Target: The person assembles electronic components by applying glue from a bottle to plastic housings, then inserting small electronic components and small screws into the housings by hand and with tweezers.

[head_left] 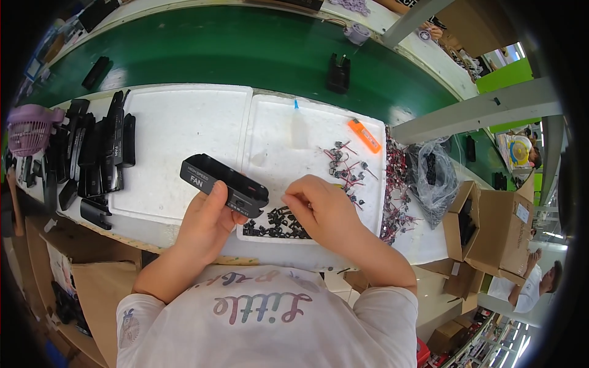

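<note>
A black plastic fan housing [224,187], long and hollow with pale lettering on its side, is gripped by my left hand [211,211] over the white foam tray [270,132]. To the right of its end is my right hand [322,208], thumb and fingertips pinched together; whatever they hold, if anything, is too small to make out. Below that hand lies a pile of small black plastic parts [276,224]. Several small switches with red and black wires [346,168] are scattered on the tray's right side. Beyond them sit an orange tool [364,135] and a translucent bottle with a blue tip [298,132].
Black housings [98,144] are heaped at the left beside a purple fan [30,130]. A green conveyor belt [215,46] crosses behind, carrying a black housing [338,73]. At right are more wired parts [399,190], a clear plastic bag [432,178], cardboard boxes [500,227] and another person [531,285].
</note>
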`<state>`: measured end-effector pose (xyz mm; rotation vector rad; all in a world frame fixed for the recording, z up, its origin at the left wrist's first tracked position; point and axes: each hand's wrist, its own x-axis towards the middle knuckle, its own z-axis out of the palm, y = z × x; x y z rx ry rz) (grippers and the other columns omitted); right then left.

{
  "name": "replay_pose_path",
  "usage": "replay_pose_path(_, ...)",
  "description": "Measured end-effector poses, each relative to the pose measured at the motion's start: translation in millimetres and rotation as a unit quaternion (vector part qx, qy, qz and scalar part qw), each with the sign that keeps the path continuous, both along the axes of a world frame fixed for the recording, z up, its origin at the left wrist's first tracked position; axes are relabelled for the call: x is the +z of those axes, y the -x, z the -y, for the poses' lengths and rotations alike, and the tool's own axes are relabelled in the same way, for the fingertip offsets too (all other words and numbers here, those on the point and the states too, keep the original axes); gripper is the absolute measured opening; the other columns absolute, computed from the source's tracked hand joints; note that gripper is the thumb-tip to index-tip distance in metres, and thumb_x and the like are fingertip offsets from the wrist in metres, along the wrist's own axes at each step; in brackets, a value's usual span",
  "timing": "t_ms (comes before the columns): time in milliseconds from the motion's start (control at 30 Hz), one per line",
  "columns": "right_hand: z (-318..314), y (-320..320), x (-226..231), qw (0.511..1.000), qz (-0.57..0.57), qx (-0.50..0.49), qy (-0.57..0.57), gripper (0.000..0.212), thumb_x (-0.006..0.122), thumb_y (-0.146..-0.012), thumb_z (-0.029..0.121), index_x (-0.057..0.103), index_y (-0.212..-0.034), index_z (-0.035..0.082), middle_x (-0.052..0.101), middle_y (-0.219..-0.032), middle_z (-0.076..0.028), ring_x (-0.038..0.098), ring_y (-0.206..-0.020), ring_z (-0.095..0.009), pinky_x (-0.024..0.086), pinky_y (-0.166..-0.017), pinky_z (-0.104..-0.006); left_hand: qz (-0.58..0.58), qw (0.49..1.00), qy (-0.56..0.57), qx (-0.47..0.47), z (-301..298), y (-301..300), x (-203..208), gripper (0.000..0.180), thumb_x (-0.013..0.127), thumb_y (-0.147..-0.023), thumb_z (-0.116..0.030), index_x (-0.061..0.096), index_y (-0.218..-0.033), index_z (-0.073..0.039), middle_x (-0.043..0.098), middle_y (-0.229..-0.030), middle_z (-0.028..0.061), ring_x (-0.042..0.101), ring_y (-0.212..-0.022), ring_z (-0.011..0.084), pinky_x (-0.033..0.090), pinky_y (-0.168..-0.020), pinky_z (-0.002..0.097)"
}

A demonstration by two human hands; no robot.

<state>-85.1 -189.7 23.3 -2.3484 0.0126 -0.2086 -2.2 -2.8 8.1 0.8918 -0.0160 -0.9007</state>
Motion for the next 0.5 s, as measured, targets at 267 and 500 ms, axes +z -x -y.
replay_pose_path(267, -0.7, -5.6, 2.8, 0.996, 0.026, -0.009, -0.083, 0.012, 0.063, -0.078, 0.001, 0.055, -0.087, 0.001, 0.057, -0.078, -0.007, 0.057, -0.064, -0.016, 0.045, -0.053, -0.0254, 0.063, 0.998, 0.007, 0.015, -3.0, 8.3, 5.1, 0.04, 0.05, -0.09, -0.036, 0.052, -0.109, -0.001, 0.06, -0.102, 0.0077, 0.054, -0.086, 0.0116, 0.042, -0.071, 0.0262)
replay_pose_path(500, -3.4, -11.4, 6.3, 0.989, 0.079, 0.002, -0.129, 0.012, 0.062, -0.077, -0.004, 0.059, -0.088, 0.001, 0.06, -0.082, -0.008, 0.057, -0.067, -0.015, 0.045, -0.056, -0.0246, 0.096, 0.995, 0.021, -0.037, -2.2, 7.9, 14.6, 0.048, 0.05, -0.09, -0.038, 0.047, -0.118, 0.0, 0.055, -0.115, 0.0102, 0.053, -0.097, 0.0143, 0.042, -0.08, 0.0284)
